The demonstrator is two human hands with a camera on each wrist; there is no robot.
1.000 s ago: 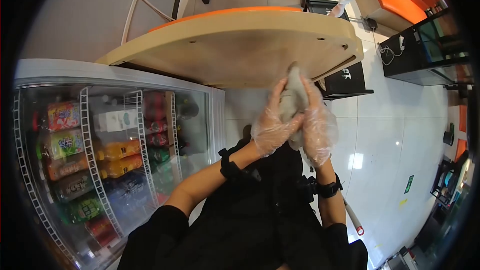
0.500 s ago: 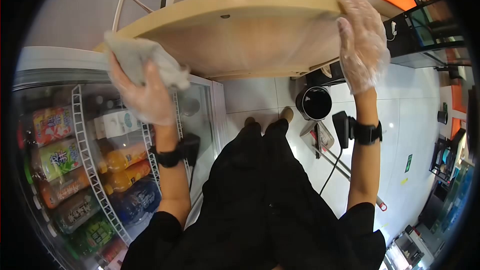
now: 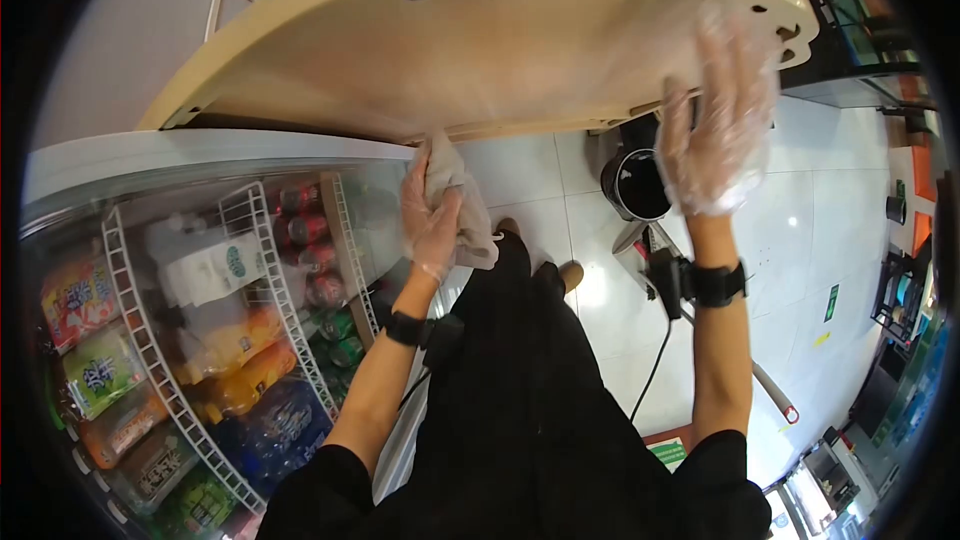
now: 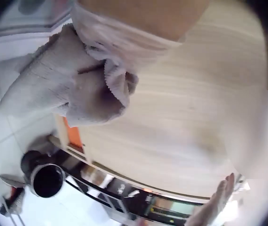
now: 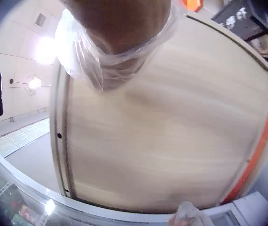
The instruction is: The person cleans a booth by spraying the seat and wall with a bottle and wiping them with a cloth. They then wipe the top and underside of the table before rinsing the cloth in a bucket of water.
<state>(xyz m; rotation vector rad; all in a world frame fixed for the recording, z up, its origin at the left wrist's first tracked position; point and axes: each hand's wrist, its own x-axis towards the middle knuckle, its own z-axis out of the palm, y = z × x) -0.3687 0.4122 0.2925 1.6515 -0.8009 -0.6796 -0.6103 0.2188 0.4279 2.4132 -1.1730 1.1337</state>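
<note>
A grey cloth point(image 3: 465, 205) hangs from my gloved left hand point(image 3: 430, 225), which pinches it between thumb and fingers beside the lower edge of a pale wooden panel point(image 3: 520, 50). In the left wrist view the bunched cloth point(image 4: 73, 89) lies below the glove cuff, and the fingers are hidden. My gloved right hand point(image 3: 720, 120) has its fingers spread and straight over the panel's right part, holding nothing; whether it touches the panel I cannot tell. In the right wrist view the plastic glove point(image 5: 105, 66) covers that hand against the panel point(image 5: 162, 132).
A glass-topped freezer point(image 3: 230, 145) with packaged drinks and wire dividers stands at the left. On the tiled floor are a black bucket point(image 3: 640, 185) and a dustpan point(image 3: 632, 240). Black shelving point(image 3: 870, 40) stands at the upper right.
The hands were together on the cloth, then wide apart. Now the left hand with the cloth has come inward and down from the panel's left side; the right stays at the right, slightly lower.
</note>
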